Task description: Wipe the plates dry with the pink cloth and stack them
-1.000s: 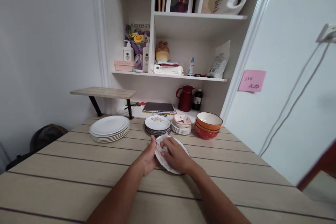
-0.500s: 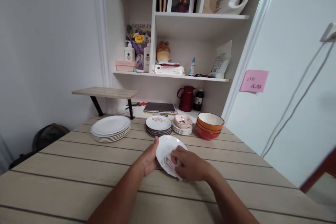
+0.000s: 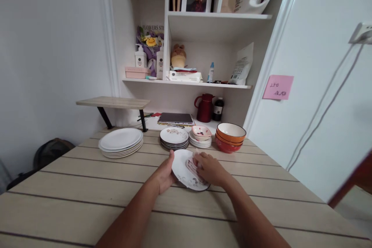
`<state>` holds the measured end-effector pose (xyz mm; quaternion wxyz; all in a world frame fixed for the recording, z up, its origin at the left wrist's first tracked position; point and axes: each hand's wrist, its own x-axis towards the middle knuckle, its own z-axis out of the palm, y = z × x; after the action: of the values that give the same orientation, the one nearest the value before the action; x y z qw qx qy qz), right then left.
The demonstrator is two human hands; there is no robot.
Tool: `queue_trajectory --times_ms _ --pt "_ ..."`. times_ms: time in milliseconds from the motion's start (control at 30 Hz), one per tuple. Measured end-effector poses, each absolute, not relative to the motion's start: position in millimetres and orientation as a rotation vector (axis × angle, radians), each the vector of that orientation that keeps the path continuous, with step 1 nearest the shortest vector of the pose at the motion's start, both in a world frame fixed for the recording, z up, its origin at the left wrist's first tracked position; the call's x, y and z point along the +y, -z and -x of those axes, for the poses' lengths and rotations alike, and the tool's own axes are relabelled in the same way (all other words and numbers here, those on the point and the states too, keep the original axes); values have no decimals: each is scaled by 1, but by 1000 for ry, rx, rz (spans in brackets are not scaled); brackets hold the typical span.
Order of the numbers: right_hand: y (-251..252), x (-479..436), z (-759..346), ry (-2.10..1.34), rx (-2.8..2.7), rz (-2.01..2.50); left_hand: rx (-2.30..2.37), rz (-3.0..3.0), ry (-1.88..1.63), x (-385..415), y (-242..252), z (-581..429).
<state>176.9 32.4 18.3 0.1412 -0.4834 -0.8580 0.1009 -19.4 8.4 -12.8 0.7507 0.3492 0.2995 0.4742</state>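
Observation:
A small white plate [image 3: 182, 170] is held tilted above the wooden table [image 3: 87, 186]. My left hand [image 3: 164, 173] grips its left rim, thumb up along the edge. My right hand [image 3: 209, 169] presses a crumpled cloth [image 3: 192, 165], white with pink marks, against the plate's upper right face. Its fingers are closed on the cloth.
At the table's far side stand a stack of large white plates [image 3: 121, 142], a stack of patterned plates [image 3: 174, 138], small dishes with a pink bowl [image 3: 201, 136] and stacked orange bowls [image 3: 230, 137]. White shelves behind hold a red jug [image 3: 205, 107], bottles and boxes. The wall is at right.
My right hand has moved the cloth from the plate's lower part up to its upper right. The left hand has kept its grip on the rim.

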Motion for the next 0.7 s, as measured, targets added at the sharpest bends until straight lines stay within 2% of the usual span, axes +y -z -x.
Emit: queue_trajectory --times_ms 200,333,500,700 --pt "-31 4 -180 -402 -2702 1114 656 -750 -1030 7 13 20" --pt "-26 6 -155 -431 -2612 948 633 -744 -1050 9 13 19" --pt "-12 31 -137 -320 -2442 1247 603 -744 -1063 11 15 18" --pt "-16 35 -171 -286 -2428 1454 625 -742 -1032 10 16 20"
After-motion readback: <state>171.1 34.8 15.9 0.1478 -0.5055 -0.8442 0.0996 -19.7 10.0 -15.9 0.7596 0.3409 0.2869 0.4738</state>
